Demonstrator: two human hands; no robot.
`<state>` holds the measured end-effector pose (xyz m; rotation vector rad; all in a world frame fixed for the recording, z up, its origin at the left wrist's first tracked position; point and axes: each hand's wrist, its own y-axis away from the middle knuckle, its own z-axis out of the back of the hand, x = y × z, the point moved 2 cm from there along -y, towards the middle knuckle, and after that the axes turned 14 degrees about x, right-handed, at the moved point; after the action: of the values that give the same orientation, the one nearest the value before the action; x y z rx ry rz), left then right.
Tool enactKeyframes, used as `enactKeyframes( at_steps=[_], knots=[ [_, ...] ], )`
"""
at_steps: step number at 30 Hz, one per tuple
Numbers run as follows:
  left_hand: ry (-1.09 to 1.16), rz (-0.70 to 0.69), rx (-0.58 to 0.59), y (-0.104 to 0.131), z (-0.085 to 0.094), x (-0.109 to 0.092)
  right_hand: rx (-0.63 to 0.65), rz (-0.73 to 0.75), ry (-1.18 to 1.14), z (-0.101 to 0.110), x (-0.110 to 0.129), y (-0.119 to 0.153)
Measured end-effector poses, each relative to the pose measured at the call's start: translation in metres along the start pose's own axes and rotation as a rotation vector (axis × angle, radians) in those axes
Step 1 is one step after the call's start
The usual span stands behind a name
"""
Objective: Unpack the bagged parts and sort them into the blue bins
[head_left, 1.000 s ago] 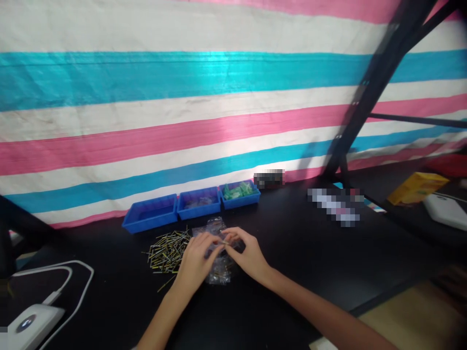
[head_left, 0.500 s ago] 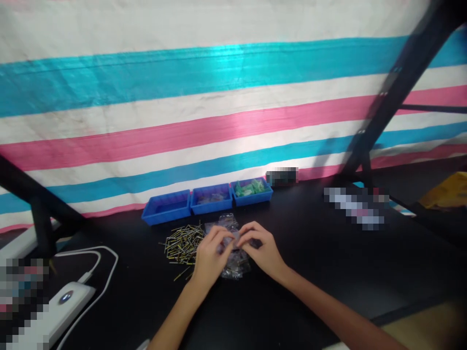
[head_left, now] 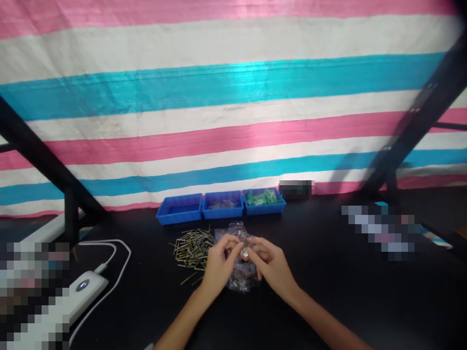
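Note:
My left hand [head_left: 223, 260] and my right hand [head_left: 272, 265] meet over a heap of small clear plastic bags [head_left: 242, 279]. Both pinch a small clear plastic bag [head_left: 244, 252] between thumb and fingers; its contents are too small to make out. To the left of my left hand lies a loose pile of thin yellow and silver rods [head_left: 193, 248], partly covered by that hand. A few rods lie apart at the pile's near edge.
Behind the hands stand three blue bins in a row: a left one [head_left: 179, 218] with nothing visible inside, a middle one [head_left: 222, 213] with clear pieces, a right one [head_left: 264, 210] with green packets. A white power bank [head_left: 91, 287] with a cable [head_left: 126, 265] lies left.
The view has shifted, so the table scene sits lower and further right. My fingers have come closer together on the bag, with thumbs now nearly meeting.

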<state>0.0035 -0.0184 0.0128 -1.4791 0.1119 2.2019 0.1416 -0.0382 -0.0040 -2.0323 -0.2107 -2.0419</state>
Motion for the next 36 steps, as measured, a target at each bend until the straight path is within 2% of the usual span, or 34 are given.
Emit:
enactKeyframes(
  at_steps=[4, 9, 12, 16, 19, 23, 27, 30, 34, 36],
  knots=[
    [0.04, 0.025, 0.021, 0.0, -0.004, 0.0, -0.011, -0.034, -0.015, 0.003, 0.001, -0.002],
    [-0.123, 0.015, 0.021, 0.006, -0.005, -0.006, -0.138, -0.019, 0.001, 0.018, 0.002, -0.005],
    [-0.26, -0.075, 0.051, 0.011, -0.008, -0.014, -0.22, -0.035, 0.01, 0.029, -0.003, -0.009],
    [-0.469, -0.23, 0.174, 0.018, -0.016, -0.019, -0.158, -0.072, -0.011, 0.035, -0.013, -0.02],
    [-0.595, -0.328, 0.24, 0.024, -0.022, -0.019, -0.047, -0.107, 0.012, 0.03, -0.014, -0.035],
    [-0.639, -0.399, 0.242, 0.03, -0.025, -0.021, 0.13, -0.145, 0.048, 0.011, 0.0, -0.064],
    [-0.678, -0.414, 0.258, 0.031, -0.028, -0.019, 0.163, -0.1, -0.017, -0.004, 0.021, -0.089],
    [-0.705, -0.4, 0.278, 0.029, -0.027, -0.013, 0.174, -0.053, 0.132, -0.007, 0.022, -0.089],
    [-0.717, -0.398, 0.298, 0.027, -0.024, -0.005, 0.113, 0.139, 0.556, 0.002, 0.009, -0.063],
    [-0.705, -0.388, 0.332, 0.027, -0.023, -0.004, 0.072, 0.101, 0.704, 0.01, 0.002, -0.048]
  ],
)
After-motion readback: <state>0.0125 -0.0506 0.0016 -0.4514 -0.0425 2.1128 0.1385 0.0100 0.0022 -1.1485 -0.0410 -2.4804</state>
